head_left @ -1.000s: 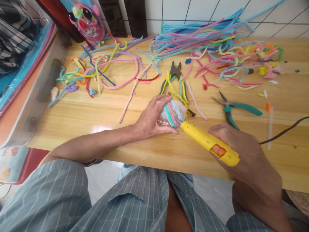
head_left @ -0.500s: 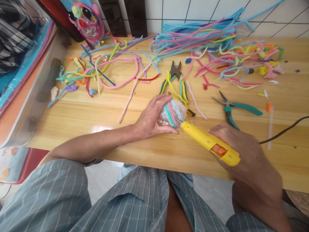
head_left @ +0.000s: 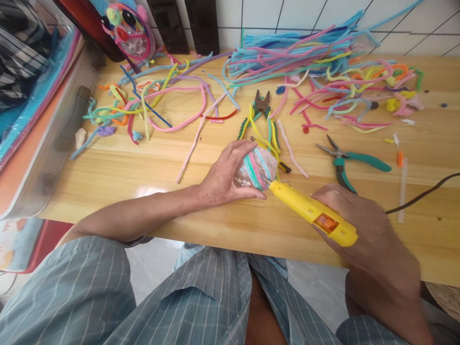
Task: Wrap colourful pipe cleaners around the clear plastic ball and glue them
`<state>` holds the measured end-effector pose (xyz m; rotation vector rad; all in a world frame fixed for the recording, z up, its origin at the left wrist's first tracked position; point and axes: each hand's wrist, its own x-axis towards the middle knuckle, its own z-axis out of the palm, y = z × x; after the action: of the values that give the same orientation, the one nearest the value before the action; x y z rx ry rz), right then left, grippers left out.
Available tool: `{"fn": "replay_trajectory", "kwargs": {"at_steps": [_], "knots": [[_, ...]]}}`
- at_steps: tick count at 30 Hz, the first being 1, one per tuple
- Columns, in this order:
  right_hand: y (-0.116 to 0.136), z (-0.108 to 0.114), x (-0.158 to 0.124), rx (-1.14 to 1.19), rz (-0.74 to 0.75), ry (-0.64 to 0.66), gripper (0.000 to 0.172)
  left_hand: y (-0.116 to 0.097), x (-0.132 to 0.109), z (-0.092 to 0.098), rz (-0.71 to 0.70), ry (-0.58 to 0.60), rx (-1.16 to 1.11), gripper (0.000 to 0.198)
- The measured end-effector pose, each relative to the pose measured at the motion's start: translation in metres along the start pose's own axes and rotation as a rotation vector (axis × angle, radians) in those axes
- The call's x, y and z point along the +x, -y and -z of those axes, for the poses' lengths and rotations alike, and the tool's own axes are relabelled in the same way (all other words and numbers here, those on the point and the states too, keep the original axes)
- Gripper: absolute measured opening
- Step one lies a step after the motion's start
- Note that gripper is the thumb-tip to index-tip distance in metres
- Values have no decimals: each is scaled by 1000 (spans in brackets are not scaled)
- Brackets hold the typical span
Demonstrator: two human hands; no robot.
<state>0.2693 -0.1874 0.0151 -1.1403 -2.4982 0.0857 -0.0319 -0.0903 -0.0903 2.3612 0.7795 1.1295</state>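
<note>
My left hand (head_left: 228, 177) is closed around a clear, rounded plastic piece (head_left: 269, 160) banded with green, pink and blue pipe cleaners (head_left: 256, 170). In my right hand (head_left: 362, 225) is a yellow hot glue gun (head_left: 302, 206), its metal nozzle touching or very near the lower end of the bands. Just behind the plastic piece lie green-and-yellow pliers (head_left: 262, 103) with dark jaws, partly covered by a yellow pipe cleaner (head_left: 255, 122). Beyond my right hand are teal-handled long-nose pliers (head_left: 366, 160), lying with jaws apart.
A bundle of blue and pink pipe cleaners (head_left: 287, 55) lies along the tiled wall. Loose coloured pieces (head_left: 122, 112) are scattered left and right. A decorated figure (head_left: 131, 31) stands back left beside a plastic bin (head_left: 68, 120). A clear glue stick (head_left: 403, 191) and dark cord (head_left: 424, 199) lie at right.
</note>
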Motion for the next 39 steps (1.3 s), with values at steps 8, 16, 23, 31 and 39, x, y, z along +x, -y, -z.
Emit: {"fn": "replay_trajectory", "kwargs": {"at_steps": [8, 16, 23, 31, 39], "knots": [[0, 2, 0, 14, -4, 12, 17, 0, 0, -1, 0, -7, 13, 125], [0, 2, 1, -6, 4, 13, 18, 0, 0, 0, -5, 3, 15, 126], [1, 1, 1, -7, -4, 15, 18, 0, 1, 0, -18, -13, -9, 125], [0, 0, 0, -1, 5, 21, 17, 0, 0, 2, -4, 9, -6, 126], [-1, 1, 1, 54, -23, 10, 15, 0, 1, 2, -17, -1, -29, 126]]}}
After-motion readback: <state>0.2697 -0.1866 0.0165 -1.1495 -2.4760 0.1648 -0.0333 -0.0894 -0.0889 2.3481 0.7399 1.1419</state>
